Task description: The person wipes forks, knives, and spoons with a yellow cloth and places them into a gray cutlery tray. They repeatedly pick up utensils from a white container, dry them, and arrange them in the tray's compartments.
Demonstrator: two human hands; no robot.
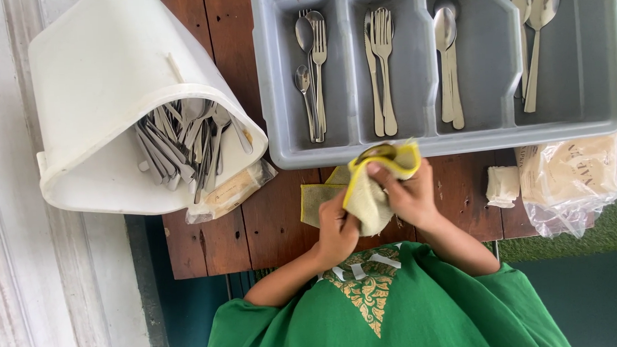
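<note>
Upper left of the frame: we log a white plastic tub tipped on its side on the dark wooden desk, its mouth turned to the centre so the loose steel cutlery inside lies within reach. A clear plastic packet is wedged just under its rim.

Lower centre: our hands are both closed on a yellow cleaning cloth. The hand toward frame left grips the cloth's lower folds; the hand toward frame right pinches the cloth around a steel utensil, of which only the rounded end shows, apparently to wipe it. A second fold of cloth lies flat on the desk beneath.

Upper centre to right: a grey plastic cutlery tray with four compartments, forks and spoons mixed in the leftmost, forks next, spoons in the other two.

Right edge: a folded white napkin beside a clear bag of paper napkins.
</note>
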